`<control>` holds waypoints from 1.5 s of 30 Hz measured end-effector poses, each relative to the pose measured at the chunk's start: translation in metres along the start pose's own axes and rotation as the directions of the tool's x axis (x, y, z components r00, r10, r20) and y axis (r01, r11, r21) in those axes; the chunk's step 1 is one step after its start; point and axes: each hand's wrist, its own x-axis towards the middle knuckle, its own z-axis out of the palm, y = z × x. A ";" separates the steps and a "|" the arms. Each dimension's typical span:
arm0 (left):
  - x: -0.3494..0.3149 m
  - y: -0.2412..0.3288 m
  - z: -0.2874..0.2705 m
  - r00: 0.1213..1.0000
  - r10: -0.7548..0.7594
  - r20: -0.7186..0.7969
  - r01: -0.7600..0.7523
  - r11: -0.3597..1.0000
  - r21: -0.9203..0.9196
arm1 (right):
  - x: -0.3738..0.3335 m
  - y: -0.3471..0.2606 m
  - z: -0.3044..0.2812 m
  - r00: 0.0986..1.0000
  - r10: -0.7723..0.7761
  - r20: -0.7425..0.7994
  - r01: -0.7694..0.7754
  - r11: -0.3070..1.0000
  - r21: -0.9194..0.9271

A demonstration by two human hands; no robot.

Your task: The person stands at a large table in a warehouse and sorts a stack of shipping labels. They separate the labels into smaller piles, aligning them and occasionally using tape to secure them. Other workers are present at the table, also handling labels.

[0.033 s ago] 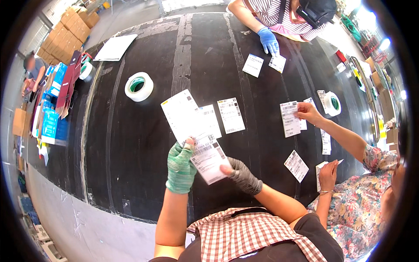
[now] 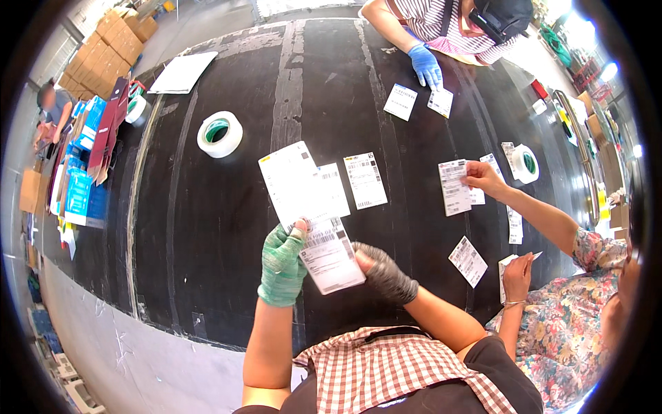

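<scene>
My left hand (image 2: 283, 265), in a green fingerless glove, pinches printed paper labels. One label (image 2: 332, 259) hangs below the thumb, tilted. A larger white label (image 2: 286, 179) sticks out above the same hand, over the table. My right hand (image 2: 386, 272), in a dark grey glove with bare fingertips, has its fingers at the right edge of the lower label, partly behind it. Just past the held labels are a partly covered label (image 2: 334, 186) and a fully visible label (image 2: 365, 181).
A black table (image 2: 227, 276) carries tape rolls (image 2: 231, 141) (image 2: 516, 172) and a white paper stack (image 2: 183, 73). At right, a co-worker's hand (image 2: 484, 178) holds a label (image 2: 454, 188); across, another's blue-gloved hand (image 2: 425, 67) touches a label (image 2: 440, 103). Boxes (image 2: 86, 200) stand left.
The lower label has shifted slightly down, and my right thumb no longer shows over its front. The upper label has moved a little to the right. My left hand has moved slightly left.
</scene>
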 end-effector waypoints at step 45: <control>-0.026 -0.029 -0.004 0.964 -0.262 0.052 0.220 0.889 0.402 | 0.041 -0.046 0.016 0.882 -0.279 -0.379 0.339 0.935 0.100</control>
